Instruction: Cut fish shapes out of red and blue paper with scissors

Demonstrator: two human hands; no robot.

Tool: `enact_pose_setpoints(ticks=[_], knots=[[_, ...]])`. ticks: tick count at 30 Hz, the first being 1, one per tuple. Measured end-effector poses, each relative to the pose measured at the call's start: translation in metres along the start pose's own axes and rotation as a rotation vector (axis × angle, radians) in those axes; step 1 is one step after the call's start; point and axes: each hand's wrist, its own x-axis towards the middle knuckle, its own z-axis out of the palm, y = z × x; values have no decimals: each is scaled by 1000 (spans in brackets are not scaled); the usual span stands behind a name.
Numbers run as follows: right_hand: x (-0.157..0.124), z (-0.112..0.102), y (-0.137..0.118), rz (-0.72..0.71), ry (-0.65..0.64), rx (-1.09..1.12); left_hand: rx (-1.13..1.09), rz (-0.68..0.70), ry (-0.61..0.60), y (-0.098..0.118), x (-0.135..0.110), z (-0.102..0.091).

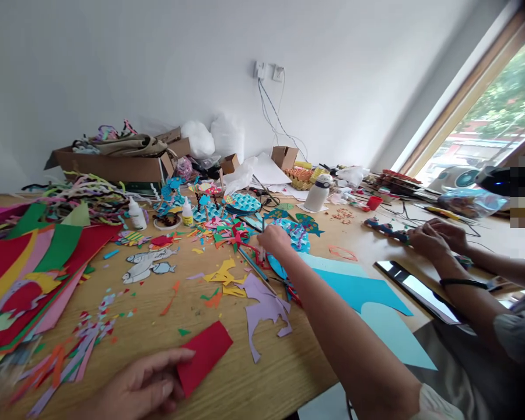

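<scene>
My left hand (142, 386) lies at the near table edge, its thumb and fingers pinching a corner of a red paper piece (206, 353) that rests flat on the wood. My right hand (275, 239) is stretched out to the middle of the table. Its fingers are curled closed over something small I cannot make out, beside a blue patterned paper fish (298, 233). Just in front of that hand are a blue pencil (254, 265) and red-handled scissors (291, 290). A lilac paper cut-out (265, 309) lies between my two hands.
Stacked coloured sheets (30, 274) fill the left side. Paper scraps, glue bottles (186, 212) and a white flask (317, 193) sit mid-table, with a cardboard box (114, 166) behind. Large light-blue sheets (367, 297) lie right. Another person's hands (437, 238) work at the far right near a tablet (420, 290).
</scene>
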Motion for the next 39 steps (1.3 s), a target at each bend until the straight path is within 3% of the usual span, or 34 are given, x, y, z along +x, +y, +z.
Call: enact_pose_setpoints(ticks=[3, 7, 9, 12, 15, 20, 24, 31, 36, 39], knots=[[-14, -10, 4, -48, 128, 96, 76, -24, 17, 24, -6, 5], [-54, -17, 4, -144, 248, 274, 246, -3, 7, 31, -5, 7], [-78, -19, 4, -231, 301, 682, 431, 46, 65, 30, -4, 5], [-113, -20, 9, -300, 127, 1198, 778, 164, 260, 34, -7, 0], [-139, -15, 15, -267, -92, 1545, 978, 301, 398, 39, -14, -1], [-169, 14, 12, -236, -275, 1776, 1156, 628, 295, 32, -23, 17], [-188, 39, 0, -321, -361, 1811, 1260, 702, 277, 14, -23, 26], [-208, 60, -7, -257, -94, 1297, 1376, 687, 294, -6, -22, 25], [-219, 62, -7, -437, -194, 1108, 1462, 762, 327, -14, -17, 25], [-223, 63, -10, -494, -186, 1062, 1464, 853, 388, -18, -15, 25]])
